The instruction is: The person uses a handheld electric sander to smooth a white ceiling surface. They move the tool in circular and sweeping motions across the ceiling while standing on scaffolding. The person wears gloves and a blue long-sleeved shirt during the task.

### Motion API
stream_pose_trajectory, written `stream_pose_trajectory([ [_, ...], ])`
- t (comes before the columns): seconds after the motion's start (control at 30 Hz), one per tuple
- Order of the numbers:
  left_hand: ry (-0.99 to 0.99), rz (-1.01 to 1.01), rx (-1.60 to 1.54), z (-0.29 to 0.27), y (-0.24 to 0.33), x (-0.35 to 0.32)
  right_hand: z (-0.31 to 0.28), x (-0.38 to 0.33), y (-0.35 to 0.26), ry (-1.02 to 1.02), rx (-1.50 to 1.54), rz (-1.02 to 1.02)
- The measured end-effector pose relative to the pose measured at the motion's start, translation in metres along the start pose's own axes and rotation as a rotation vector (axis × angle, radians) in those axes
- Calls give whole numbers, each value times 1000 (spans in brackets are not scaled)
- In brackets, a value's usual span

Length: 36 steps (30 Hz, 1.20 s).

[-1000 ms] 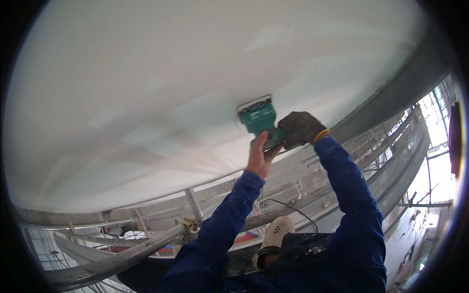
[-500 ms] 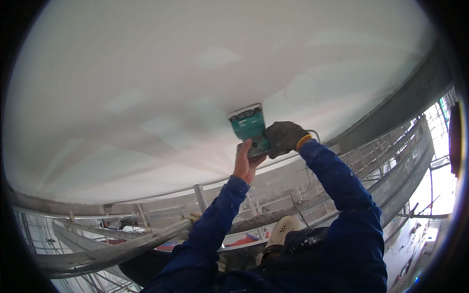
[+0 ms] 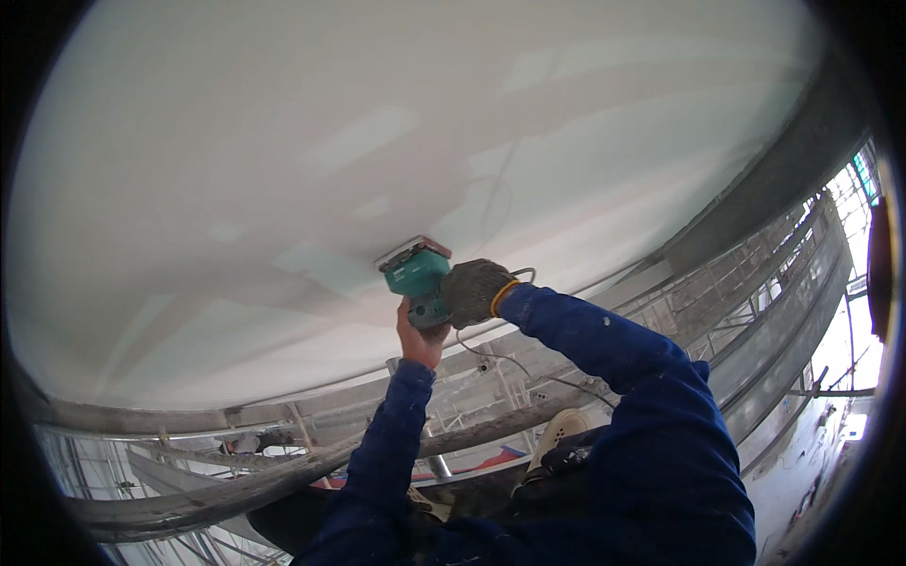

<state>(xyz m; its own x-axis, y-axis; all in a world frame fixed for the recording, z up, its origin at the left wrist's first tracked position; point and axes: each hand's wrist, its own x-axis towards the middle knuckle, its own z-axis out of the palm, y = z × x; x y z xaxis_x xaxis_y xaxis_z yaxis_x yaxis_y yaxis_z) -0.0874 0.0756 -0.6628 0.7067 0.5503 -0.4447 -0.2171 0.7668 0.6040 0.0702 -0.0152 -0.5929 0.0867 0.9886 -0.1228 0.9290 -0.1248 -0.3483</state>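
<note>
A person in blue sleeves [image 3: 604, 332] flecked w/ pale spots holds a green power sander [image 3: 415, 275] up to a broad, pale curved surface [image 3: 236, 141] w/ whitish, greyish & pinkish patches. The bare L hand [image 3: 422, 341] takes the tool from below, fingers clamped round its dark grip end, thumb up along the L side; spacing of the other fingers can't be told, as the tool hides most of them. The R hand [image 3: 475, 289], in a dark grey knit glove w/ yellow cuff [image 3: 502, 298], is clamped on the tool's R side close by the bare fingers, its own fingers curled round the body, tips out of view. The sander's flat pad [image 3: 408, 251] sits just beyond both sets of fingers, facing the pale surface & apparently against it. A thin cord [image 3: 517, 363] loops below the gloved fingers & trails off to the lower R. Well below the bare fingers, to their L, a thick grey pipe [image 3: 236, 491] slants across; under the gloved fingers, a bit R, is a beige clog w/ round holes [image 3: 561, 434]. Far R of the gloved fingers, long grey bands [image 3: 791, 316] curve past scaffolding.
</note>
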Motion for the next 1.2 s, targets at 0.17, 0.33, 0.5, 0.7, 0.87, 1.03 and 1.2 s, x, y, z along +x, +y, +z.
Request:
stream_pose_trajectory([
  [0.17,-48,-89,-91,33,-56,25,-9,-42,44,-12,-36,127],
  [0.33,-78,-184,-148,100,-104,30,-47,-90,78,-117,-83,359],
  [0.5,-46,-169,-115,115,-102,26,-54,-96,82,-74,-127,348],
  [0.7,-65,-70,-99,57,-51,18,-27,-56,46,31,-84,153],
  [0.87,17,-2,-39,0,-5,9,5,-8,12,72,-53,-22],
  [1.03,115,31,60,-21,25,-3,17,17,-17,89,26,-27],
  [1.2,102,-32,84,-34,28,-1,14,19,-23,65,20,-27],
])
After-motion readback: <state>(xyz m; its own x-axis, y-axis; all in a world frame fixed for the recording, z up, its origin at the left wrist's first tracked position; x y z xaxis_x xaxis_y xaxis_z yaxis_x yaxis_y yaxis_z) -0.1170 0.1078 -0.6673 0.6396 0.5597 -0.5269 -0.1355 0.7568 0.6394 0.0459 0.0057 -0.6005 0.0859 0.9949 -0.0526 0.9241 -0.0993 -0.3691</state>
